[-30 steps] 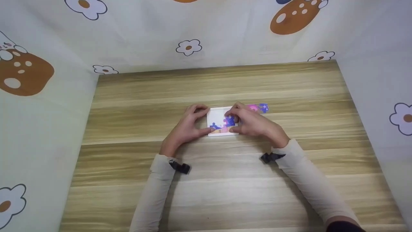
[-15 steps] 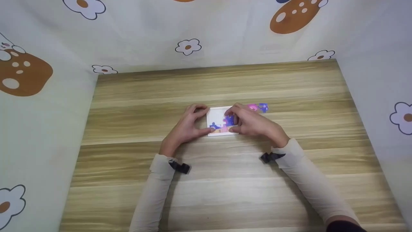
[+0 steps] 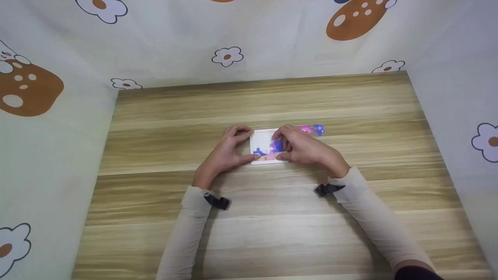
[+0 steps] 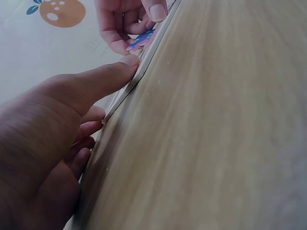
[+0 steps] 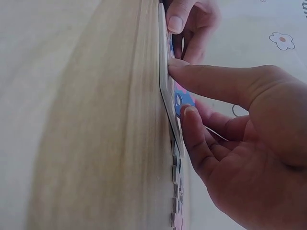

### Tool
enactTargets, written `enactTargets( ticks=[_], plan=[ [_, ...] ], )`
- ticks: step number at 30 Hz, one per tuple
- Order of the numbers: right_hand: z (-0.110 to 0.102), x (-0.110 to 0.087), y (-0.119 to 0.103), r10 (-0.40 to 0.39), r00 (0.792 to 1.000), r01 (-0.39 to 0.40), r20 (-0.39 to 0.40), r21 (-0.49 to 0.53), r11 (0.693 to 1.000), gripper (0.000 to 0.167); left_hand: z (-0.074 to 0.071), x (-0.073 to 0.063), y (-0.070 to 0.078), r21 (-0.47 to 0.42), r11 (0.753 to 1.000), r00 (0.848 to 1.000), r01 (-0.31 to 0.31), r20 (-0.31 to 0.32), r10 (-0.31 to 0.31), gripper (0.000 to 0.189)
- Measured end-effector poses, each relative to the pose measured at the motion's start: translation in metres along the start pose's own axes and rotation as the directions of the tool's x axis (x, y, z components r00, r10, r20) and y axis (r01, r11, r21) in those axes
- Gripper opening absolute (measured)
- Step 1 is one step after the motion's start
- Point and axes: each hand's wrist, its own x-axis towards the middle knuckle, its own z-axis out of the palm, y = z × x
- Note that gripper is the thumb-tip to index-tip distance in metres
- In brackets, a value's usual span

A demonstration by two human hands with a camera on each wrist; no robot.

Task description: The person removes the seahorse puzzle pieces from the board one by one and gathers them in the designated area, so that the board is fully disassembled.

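A white square puzzle tray lies flat on the table, with blue, pink and tan pieces along its near and right sides. My left hand holds the tray's left side, thumb on the near corner and fingertips at the far one. Over the right side, my right hand has its thumb on the near edge and its fingers bent around a blue puzzle piece, which it pinches. That hand partly hides the piece in the head view.
Loose puzzle pieces, pink and blue, lie just beyond my right hand. Their edges show beside the tray in the right wrist view. The wood-grain table is bordered by a patterned cloth at the back and sides.
Both hands stay at the tray almost unmoved. The right fingers shift only very slightly over the blue piece.
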Motion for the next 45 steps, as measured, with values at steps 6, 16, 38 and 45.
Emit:
enactTargets(
  ticks=[6,16,38,45],
  plan=[
    [0.0012,0.0020,0.0010,0.008,1.000,-0.008,-0.012,0.030,1.000,0.044,-0.0004,0.0008,0.0000,0.002,1.000,1.000,-0.016,-0.003,0.016,0.087],
    [0.0027,0.0034,0.0013,0.012,0.999,-0.010,-0.034,0.058,0.998,0.033,0.0002,0.0012,-0.0008,-0.001,1.000,1.000,-0.026,-0.013,0.026,0.088],
    [0.0025,0.0042,0.0010,-0.041,0.998,0.039,-0.053,-0.044,0.998,0.033,-0.0004,0.0010,-0.0020,0.017,0.999,0.999,-0.040,-0.006,0.040,0.087],
    [0.0014,0.0043,0.0006,-0.054,0.997,0.052,-0.054,-0.043,0.998,0.034,-0.0003,-0.0004,-0.0017,0.013,1.000,1.000,-0.028,-0.005,0.028,0.088]
  ],
)
